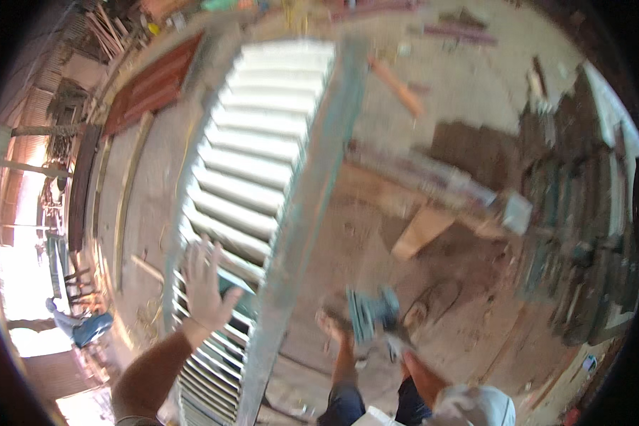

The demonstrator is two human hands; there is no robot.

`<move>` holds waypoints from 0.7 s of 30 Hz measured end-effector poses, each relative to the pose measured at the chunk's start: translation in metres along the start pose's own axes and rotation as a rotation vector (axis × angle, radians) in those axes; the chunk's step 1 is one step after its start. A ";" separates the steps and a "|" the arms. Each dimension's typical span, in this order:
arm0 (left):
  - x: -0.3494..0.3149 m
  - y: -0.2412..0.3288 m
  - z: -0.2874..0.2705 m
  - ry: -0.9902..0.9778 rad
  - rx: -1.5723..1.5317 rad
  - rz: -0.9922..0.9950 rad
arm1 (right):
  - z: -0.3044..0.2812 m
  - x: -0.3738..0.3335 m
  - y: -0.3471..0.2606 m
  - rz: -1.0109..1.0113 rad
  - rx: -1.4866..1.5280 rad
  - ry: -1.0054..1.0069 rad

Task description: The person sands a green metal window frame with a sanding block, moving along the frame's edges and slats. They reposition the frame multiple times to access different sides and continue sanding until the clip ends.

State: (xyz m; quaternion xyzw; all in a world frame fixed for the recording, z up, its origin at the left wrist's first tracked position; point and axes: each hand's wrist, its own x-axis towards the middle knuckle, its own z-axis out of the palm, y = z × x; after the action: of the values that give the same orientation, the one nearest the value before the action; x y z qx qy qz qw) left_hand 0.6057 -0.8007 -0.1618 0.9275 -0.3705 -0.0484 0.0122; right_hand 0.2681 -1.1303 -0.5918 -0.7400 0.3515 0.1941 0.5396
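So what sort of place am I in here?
Likely a woodworking workshop: a louvred panel under your left hand, what looks like a power tool in your right hand, and a stack of weathered wood off right.

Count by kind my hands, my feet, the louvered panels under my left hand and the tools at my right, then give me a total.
Left hand and right hand: 2
Feet: 2
Louvered panel: 1
Teal-grey tool: 1
Total: 6
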 end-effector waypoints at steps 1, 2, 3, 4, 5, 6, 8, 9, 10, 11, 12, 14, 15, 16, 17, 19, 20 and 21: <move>0.002 0.003 -0.006 -0.028 0.045 -0.004 | -0.032 -0.019 -0.021 0.013 0.043 0.017; -0.013 0.003 -0.010 -0.068 -0.005 -0.086 | -0.064 -0.040 -0.054 0.019 0.067 0.005; -0.014 0.004 -0.016 -0.064 -0.032 -0.089 | -0.096 -0.055 -0.079 0.024 0.102 0.025; -0.015 0.005 -0.016 -0.067 -0.034 -0.102 | -0.129 -0.068 -0.103 0.021 0.125 0.041; -0.027 0.005 -0.021 -0.081 -0.029 -0.134 | -0.155 -0.077 -0.127 0.011 0.145 0.047; -0.039 0.004 -0.019 -0.104 -0.006 -0.176 | -0.181 -0.083 -0.153 -0.007 0.151 0.046; -0.047 0.004 -0.026 -0.119 -0.007 -0.196 | -0.234 -0.095 -0.216 -0.079 0.184 0.100; -0.025 0.003 -0.024 -0.091 -0.031 -0.134 | -0.271 -0.112 -0.244 -0.107 0.223 0.188; -0.004 0.005 -0.006 -0.070 -0.012 -0.067 | -0.305 -0.132 -0.269 -0.142 0.257 0.283; 0.017 0.002 0.004 -0.070 0.004 -0.024 | -0.331 -0.149 -0.301 -0.171 0.276 0.347; 0.010 0.006 -0.017 -0.132 -0.004 -0.055 | -0.346 -0.167 -0.328 -0.200 0.285 0.367; 0.004 0.007 -0.029 -0.131 -0.050 -0.112 | -0.373 -0.204 -0.368 -0.261 0.329 0.419; 0.008 0.009 -0.033 -0.151 -0.065 -0.087 | -0.389 -0.234 -0.376 -0.287 0.355 0.466; 0.009 0.010 -0.029 -0.113 -0.104 -0.074 | -0.404 -0.263 -0.388 -0.316 0.383 0.504; 0.008 0.010 -0.024 -0.095 -0.038 -0.067 | -0.420 -0.288 -0.399 -0.339 0.414 0.531; 0.008 0.017 -0.035 -0.085 -0.139 -0.066 | -0.439 -0.350 -0.412 -0.353 0.480 0.605; 0.003 0.016 -0.037 -0.052 -0.154 -0.087 | -0.448 -0.365 -0.426 -0.388 0.500 0.611; -0.001 0.017 -0.036 -0.021 -0.174 -0.101 | -0.454 -0.378 -0.442 -0.432 0.528 0.616</move>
State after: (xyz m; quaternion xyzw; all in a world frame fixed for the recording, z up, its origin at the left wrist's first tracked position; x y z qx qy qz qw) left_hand 0.5969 -0.8128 -0.1254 0.9399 -0.3176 -0.0908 0.0866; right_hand 0.2927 -1.3622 0.1086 -0.6566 0.3708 -0.2479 0.6083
